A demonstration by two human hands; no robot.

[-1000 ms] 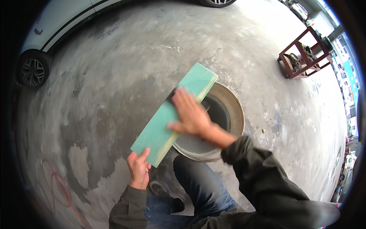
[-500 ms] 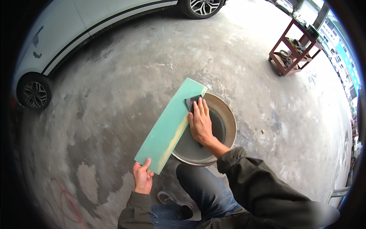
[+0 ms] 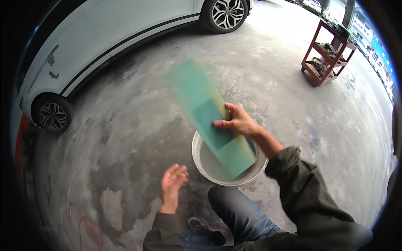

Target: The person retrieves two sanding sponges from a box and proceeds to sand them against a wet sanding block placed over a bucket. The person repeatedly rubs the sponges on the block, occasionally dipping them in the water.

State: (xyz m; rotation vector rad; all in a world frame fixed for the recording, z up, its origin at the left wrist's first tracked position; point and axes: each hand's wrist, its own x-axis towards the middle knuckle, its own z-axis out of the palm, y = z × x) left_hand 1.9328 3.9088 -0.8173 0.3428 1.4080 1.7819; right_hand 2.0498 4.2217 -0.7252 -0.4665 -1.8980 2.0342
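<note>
A long flat green board [image 3: 190, 90] with a yellowish worn long edge slants over a round, pale-rimmed basin [image 3: 197, 159] holding greyish liquid. My right hand [image 3: 242, 122] grips the board's right edge, with the thumb on its upper face and the fingers hidden behind. A darker green patch [image 3: 207, 119] crosses the board's middle beside that thumb; whether it is wet or shaded I cannot tell. My left hand [image 3: 172, 182] hangs left of the basin, away from the board. Its slightly bent fingers are a little blurred and hold nothing visible. The board's far end is smeared by motion.
A white car [image 3: 138, 21] with scraped paint stands at the far left. A dark red wheeled cart [image 3: 316, 48] carrying assorted items stands at far right. A red hose [image 3: 90, 234] lies on the concrete floor at near left. My knee [image 3: 230, 213] is close to the basin.
My left hand has let go of the board's near end. My right hand has gone from pressing a dark pad to gripping the board, which has turned; the pad no longer shows.
</note>
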